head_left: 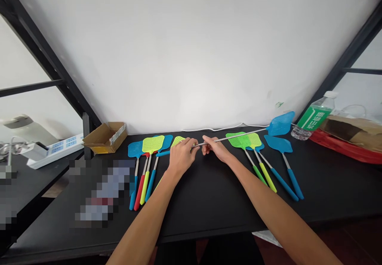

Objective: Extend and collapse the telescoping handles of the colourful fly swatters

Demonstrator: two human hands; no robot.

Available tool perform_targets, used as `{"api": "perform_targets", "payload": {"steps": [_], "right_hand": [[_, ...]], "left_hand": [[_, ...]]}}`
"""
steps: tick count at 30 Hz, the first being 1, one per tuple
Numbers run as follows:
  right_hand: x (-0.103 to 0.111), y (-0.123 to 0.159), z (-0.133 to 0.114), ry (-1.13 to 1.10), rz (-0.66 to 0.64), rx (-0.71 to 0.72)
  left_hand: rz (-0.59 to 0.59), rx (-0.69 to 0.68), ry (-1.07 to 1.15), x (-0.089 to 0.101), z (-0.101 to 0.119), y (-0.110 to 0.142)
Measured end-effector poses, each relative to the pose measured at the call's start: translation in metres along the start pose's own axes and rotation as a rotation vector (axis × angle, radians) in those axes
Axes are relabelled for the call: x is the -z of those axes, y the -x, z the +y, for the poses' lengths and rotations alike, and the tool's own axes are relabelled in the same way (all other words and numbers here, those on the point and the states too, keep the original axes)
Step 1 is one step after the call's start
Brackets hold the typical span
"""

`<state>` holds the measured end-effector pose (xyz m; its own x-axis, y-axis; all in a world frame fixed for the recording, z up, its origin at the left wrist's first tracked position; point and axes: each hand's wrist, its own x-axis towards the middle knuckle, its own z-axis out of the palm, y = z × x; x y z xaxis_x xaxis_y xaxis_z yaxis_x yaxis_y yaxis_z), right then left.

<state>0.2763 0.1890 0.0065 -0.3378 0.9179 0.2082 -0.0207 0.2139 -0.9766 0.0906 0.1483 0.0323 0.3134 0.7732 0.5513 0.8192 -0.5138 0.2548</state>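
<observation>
A blue fly swatter [280, 123] with a long, drawn-out metal shaft is held above the table, its head up at the right and its blue handle at the left. My left hand [182, 155] is closed round the shaft near the handle. Farther along, my right hand [213, 147] pinches the same shaft. Left of my hands lie several swatters, among them a yellow swatter [152, 144] and a red-handled swatter [139, 191]; one yellow head is partly behind my left hand. To the right are a green swatter [238, 140] and a blue swatter [279, 144], among others.
An open cardboard box [106, 139] and a white power strip [58, 149] are at the left. A green-labelled bottle [316, 115] stands at the right beside a red bag [343, 147] with brown paper. The black table [205, 209] meets a white wall behind.
</observation>
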Motion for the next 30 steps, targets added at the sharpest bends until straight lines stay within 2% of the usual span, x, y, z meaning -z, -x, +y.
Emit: {"api": "perform_targets", "payload": {"steps": [3,11,17,19,24,27,30], "right_hand": [[-0.001,0.002,-0.002,0.067,-0.039,0.012],[0.001,0.001,-0.001,-0.046,-0.020,0.015],[0.005,-0.003,0.001,-0.262,0.121,-0.044],[0.006,-0.004,0.000,-0.322,0.160,-0.038],[0.001,-0.002,-0.011,-0.238,0.206,0.051],[-0.008,0.002,-0.017,-0.180,0.163,0.098],[-0.017,0.005,-0.017,-0.154,0.079,0.082]], "left_hand": [[-0.012,-0.010,0.008,-0.002,0.004,0.001],[-0.034,-0.036,0.067,-0.008,0.005,0.002],[0.145,-0.079,0.049,0.000,0.011,0.000],[0.138,-0.048,0.159,-0.001,0.015,0.001],[-0.068,0.168,0.703,-0.017,0.023,0.006],[-0.116,0.279,1.012,-0.023,0.024,0.004],[-0.156,0.324,1.188,-0.023,0.022,0.002]]}}
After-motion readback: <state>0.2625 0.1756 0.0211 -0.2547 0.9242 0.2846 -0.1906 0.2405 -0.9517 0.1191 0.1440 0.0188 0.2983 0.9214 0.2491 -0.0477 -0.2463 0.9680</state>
